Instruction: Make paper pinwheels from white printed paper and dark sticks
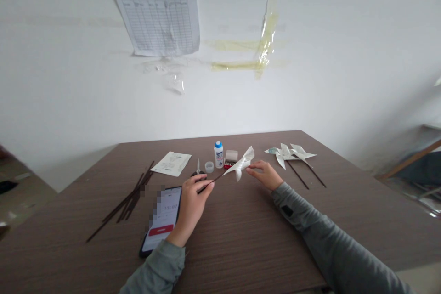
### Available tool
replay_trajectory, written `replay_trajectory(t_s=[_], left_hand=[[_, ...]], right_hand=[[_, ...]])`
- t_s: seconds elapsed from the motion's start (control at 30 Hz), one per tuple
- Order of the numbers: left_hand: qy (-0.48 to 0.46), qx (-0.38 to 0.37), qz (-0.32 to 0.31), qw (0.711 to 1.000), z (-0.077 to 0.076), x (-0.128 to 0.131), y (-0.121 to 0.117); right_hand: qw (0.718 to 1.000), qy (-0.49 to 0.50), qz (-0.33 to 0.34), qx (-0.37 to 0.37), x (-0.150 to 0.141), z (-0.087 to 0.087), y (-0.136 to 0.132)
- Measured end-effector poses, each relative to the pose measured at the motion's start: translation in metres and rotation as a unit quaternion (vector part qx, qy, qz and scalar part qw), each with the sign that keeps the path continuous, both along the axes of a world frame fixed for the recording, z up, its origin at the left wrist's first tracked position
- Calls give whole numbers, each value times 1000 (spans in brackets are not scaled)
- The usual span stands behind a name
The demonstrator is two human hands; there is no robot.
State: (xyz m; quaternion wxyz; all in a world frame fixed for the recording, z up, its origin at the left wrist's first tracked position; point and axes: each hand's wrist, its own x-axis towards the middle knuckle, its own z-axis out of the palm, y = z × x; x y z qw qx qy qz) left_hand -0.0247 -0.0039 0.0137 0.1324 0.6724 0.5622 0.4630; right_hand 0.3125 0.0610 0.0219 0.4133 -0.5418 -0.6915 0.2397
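My left hand (195, 200) pinches the thin dark stick (217, 178) of a white paper pinwheel (240, 165), held tilted above the table. At the pinwheel's right side, the thumb and fingertips of my right hand (265, 174) close in a pinch at a paper blade; the exact contact is small and hard to see. Just behind the pinwheel stands a small open red-and-white box (230, 159) with small pieces inside. Beside it are a white bottle with a blue cap (218, 155) and a small translucent cup (209, 167). Scissors (199, 171) lie partly hidden behind my left hand.
Two more white pinwheels (285, 153) on dark sticks lie at the right. Several loose dark sticks (129, 200) are piled at the left, near a printed paper sheet (171, 164). A phone (161, 220) lies by my left wrist. The wall (241, 105) rises behind the table.
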Motion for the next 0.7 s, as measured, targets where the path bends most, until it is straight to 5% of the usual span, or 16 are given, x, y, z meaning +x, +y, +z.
replay_trajectory(t_s=[0.33, 0.5, 0.7], left_hand=[[26, -52, -28, 998, -2, 16, -9], [57, -83, -41, 994, -1, 20, -14], [107, -102, -45, 988, -1, 30, -20]], right_hand=[[977, 199, 11, -77, -13, 4, -8], [939, 326, 17, -110, -17, 6, -11], [928, 349, 28, -130, -19, 7, -14]])
